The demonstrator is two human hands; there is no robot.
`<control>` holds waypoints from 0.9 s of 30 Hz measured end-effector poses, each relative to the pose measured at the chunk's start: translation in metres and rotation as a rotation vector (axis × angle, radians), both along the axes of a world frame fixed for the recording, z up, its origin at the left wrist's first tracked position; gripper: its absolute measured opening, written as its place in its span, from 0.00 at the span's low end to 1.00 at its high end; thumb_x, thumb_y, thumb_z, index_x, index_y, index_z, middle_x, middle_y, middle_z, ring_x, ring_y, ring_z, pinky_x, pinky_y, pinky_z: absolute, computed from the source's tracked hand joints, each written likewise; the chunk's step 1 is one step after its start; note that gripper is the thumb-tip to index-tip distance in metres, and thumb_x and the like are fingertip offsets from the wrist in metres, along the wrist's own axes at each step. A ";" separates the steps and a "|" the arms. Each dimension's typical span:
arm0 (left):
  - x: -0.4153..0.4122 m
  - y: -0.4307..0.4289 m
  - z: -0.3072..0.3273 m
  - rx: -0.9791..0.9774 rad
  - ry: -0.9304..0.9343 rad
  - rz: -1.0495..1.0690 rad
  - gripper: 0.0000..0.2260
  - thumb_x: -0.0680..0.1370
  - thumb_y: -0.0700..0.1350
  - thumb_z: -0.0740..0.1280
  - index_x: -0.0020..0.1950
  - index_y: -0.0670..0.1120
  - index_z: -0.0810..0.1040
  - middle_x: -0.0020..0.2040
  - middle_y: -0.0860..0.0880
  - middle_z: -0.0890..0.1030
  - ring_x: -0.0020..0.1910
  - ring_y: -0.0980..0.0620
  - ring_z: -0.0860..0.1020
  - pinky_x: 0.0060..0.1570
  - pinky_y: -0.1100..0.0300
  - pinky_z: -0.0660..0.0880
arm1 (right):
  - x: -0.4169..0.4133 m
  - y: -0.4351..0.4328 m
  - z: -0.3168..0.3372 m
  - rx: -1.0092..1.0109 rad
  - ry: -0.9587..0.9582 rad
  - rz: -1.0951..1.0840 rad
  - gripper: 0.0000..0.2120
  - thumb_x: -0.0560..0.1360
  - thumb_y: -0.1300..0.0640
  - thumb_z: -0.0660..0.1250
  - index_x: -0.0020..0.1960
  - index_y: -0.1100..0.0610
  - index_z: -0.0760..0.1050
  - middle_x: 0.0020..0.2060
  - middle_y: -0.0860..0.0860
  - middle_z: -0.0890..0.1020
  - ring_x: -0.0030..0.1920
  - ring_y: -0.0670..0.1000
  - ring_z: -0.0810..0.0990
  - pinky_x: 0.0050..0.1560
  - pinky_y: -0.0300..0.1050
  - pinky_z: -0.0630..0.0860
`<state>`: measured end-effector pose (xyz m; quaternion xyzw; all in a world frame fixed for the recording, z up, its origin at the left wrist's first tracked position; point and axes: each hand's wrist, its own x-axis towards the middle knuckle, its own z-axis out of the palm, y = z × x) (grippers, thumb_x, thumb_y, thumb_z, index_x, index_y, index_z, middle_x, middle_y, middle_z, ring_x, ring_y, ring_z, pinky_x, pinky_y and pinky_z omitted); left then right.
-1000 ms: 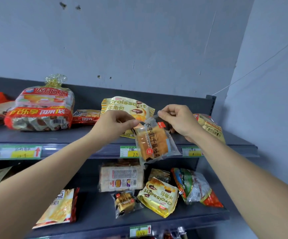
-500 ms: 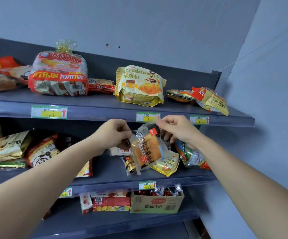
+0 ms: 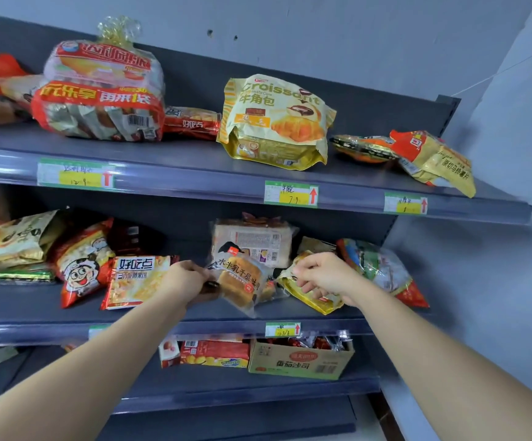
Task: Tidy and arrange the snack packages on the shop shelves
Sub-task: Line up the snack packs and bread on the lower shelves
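A clear-wrapped layered bread package hangs tilted over the middle shelf. My left hand grips its left edge. My right hand is off that package, fingers curled, in front of a small yellow croissant pack lying on the shelf. Whether it holds that pack is unclear. Behind the bread package stands a pale toast loaf bag.
The top shelf carries a big red cake bag, a large yellow croissant bag and a chips bag. A red-yellow biscuit pack lies left of my hand, a green-red bag at the right. A cardboard box stands on the shelf below.
Both hands dropped from the top shelf's edge to the middle shelf with the bread package. My right hand has let go of its corner and shifted right.
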<state>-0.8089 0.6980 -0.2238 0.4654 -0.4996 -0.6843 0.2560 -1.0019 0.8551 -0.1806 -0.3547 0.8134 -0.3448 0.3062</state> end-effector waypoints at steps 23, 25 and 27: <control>-0.060 -0.080 -0.115 -0.192 -0.623 -0.062 0.03 0.80 0.39 0.61 0.50 0.41 0.74 0.43 0.42 0.80 0.29 0.45 0.82 0.31 0.52 0.81 | -0.123 -0.164 -0.075 0.266 0.522 0.075 0.27 0.78 0.51 0.65 0.73 0.57 0.62 0.71 0.56 0.68 0.71 0.57 0.65 0.64 0.41 0.63; -0.058 -0.083 -0.113 -0.310 -0.758 -0.191 0.05 0.80 0.43 0.61 0.54 0.43 0.71 0.41 0.44 0.79 0.28 0.47 0.82 0.26 0.57 0.78 | -0.125 -0.174 -0.072 0.259 0.439 0.080 0.21 0.81 0.56 0.61 0.71 0.63 0.65 0.68 0.60 0.72 0.67 0.59 0.71 0.59 0.44 0.68; -0.056 -0.088 -0.113 -0.402 -0.827 -0.252 0.06 0.79 0.45 0.62 0.54 0.45 0.70 0.40 0.45 0.80 0.28 0.47 0.83 0.26 0.56 0.79 | -0.126 -0.181 -0.073 0.245 0.447 0.116 0.21 0.82 0.55 0.57 0.72 0.63 0.64 0.69 0.60 0.70 0.67 0.60 0.71 0.62 0.47 0.68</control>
